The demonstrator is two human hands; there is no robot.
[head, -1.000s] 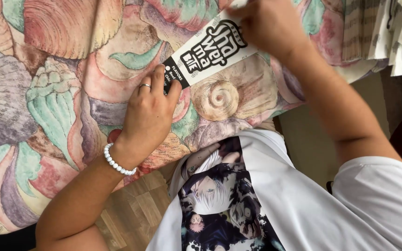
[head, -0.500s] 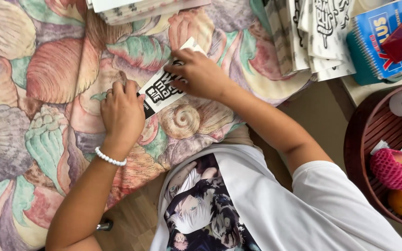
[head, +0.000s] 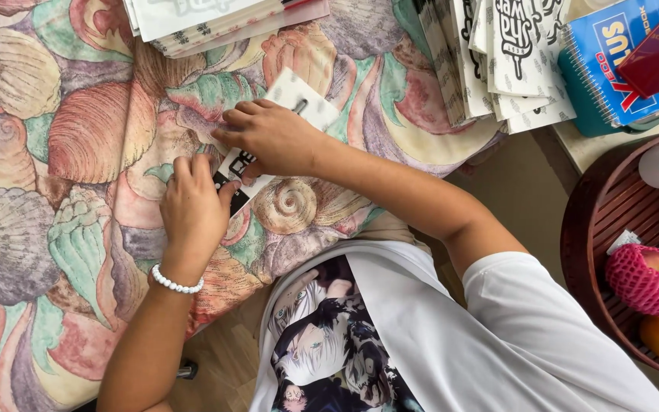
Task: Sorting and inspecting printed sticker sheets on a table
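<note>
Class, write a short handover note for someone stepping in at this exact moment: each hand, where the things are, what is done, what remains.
Left hand: pressing flat on the lower end of the white printed card, beaded bracelet at the wrist.
Right hand: flat across the card's middle.
The card lies on the seashell cloth.
Done: card laid down and held by both hands.
Left: more printed cards stacked at the cloth's far edge.
</note>
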